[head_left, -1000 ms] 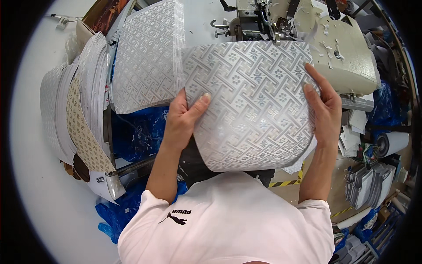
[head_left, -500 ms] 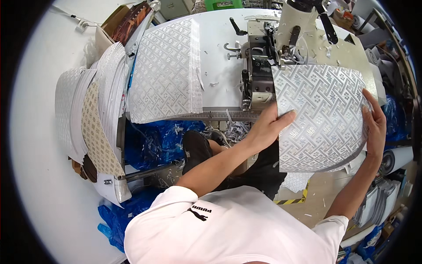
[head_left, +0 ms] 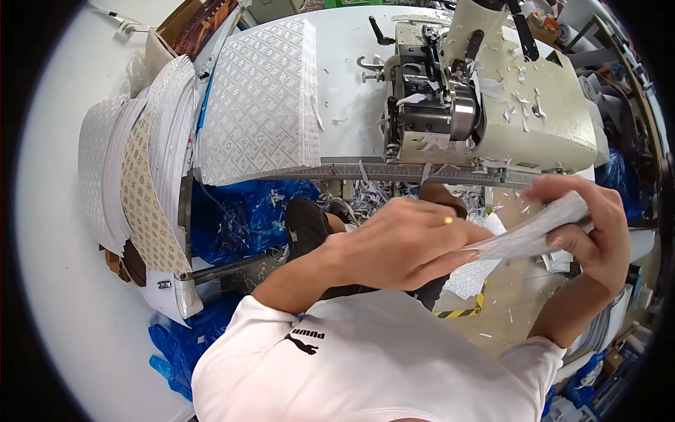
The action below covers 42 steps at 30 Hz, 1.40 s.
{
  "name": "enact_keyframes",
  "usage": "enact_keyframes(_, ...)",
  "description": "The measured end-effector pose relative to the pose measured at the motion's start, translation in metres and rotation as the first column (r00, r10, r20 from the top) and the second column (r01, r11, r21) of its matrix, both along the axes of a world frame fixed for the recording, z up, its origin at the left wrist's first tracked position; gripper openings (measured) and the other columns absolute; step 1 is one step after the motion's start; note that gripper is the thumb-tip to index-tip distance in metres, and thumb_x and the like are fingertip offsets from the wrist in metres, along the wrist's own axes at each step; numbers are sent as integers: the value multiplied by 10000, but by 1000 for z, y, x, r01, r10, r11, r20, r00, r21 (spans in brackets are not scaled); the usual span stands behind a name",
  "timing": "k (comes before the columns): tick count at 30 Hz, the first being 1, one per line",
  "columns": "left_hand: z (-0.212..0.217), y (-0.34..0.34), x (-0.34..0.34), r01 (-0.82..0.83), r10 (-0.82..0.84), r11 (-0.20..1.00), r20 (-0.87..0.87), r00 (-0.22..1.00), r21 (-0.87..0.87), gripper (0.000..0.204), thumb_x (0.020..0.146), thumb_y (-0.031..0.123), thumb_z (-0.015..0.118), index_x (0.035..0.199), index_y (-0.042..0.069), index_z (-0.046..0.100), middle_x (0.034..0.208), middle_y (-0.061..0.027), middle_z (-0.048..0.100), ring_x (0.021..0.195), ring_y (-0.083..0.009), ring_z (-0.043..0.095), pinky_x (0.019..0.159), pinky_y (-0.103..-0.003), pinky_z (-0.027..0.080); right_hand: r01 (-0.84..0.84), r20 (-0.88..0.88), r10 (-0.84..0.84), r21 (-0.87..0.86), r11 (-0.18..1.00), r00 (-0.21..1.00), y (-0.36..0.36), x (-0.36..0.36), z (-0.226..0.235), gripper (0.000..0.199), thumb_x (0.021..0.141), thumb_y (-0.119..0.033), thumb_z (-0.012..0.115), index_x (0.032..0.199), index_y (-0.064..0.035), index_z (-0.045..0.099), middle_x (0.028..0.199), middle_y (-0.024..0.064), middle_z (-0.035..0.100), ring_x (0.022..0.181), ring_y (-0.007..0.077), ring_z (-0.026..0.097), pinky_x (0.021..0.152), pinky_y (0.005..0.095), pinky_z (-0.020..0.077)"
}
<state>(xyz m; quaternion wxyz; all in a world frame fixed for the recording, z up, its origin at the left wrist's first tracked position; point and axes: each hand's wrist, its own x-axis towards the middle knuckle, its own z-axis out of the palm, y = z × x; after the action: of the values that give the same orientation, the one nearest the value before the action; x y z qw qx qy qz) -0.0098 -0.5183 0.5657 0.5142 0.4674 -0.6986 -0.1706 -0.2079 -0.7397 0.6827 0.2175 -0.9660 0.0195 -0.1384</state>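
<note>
1. Now, your held paper (head_left: 524, 235) is up in the air between your two hands, on your side of the machine (head_left: 541, 105).
2. Its long way slants up from your left hand (head_left: 408, 243) to your right hand (head_left: 598, 232).
3. Your right hand looks nearer to the machine. It clamps the right end, with the thumb on one side and fingers on the other.
4. Your left hand is at the left end. It is blurry, so you can't tell if it pinches the paper or only touches it.
5. A paper pile (head_left: 253, 105) lies left of the machine.
6. You see the held paper almost from its edge, so one sheet or more is hard to tell. Another paper (head_left: 467, 281), below the machine, is partly hidden by your left hand.
</note>
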Motion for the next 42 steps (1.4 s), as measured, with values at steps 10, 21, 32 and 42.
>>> enact_keyframes(10, -11, 242, 113, -251, 691, 295, -25, 722, 922, 329, 786, 66, 756, 1085, -56, 687, 1039, -101, 738, 897, -174, 690, 806, -324, 545, 130, 63, -483, 925, 357, 873, 54, 43, -117, 235, 927, -118, 704, 1058, 76, 687, 899, 64, 733, 767, 89, 647, 692, 213, 484)
enact_keyframes(21, -16, 257, 128, -577, 909, 395, -397, 129, 715, 454, 884, 95, 661, 1303, -42, 553, 1144, -169, 685, 944, -245, 708, 849, -375, 583, 241, 25, -615, 907, 345, 788, 96, 118, -155, 368, 958, -66, 677, 1301, 50, 610, 1075, 55, 702, 871, 63, 620, 783, 206, 494)
enact_keyframes(32, 12, 229, 156, -492, 880, 461, -453, 145, 738, 429, 875, 135, 710, 1239, -55, 589, 1092, -156, 696, 871, -206, 697, 780, -329, 573, 189, -10, -568, 948, 257, 823, 81, 138, -163, 410, 947, -34, 681, 1341, 38, 597, 1054, 58, 711, 860, 52, 624, 751, 185, 490)
enact_keyframes(42, 10, 215, 156, -486, 900, 435, -386, 202, 758, 428, 870, 133, 712, 1242, -47, 606, 1114, -138, 701, 896, -188, 688, 825, -304, 542, 229, -24, -615, 939, 257, 788, 65, 126, -164, 394, 938, -37, 692, 1318, 36, 618, 1040, 68, 718, 840, 49, 627, 725, 178, 485)
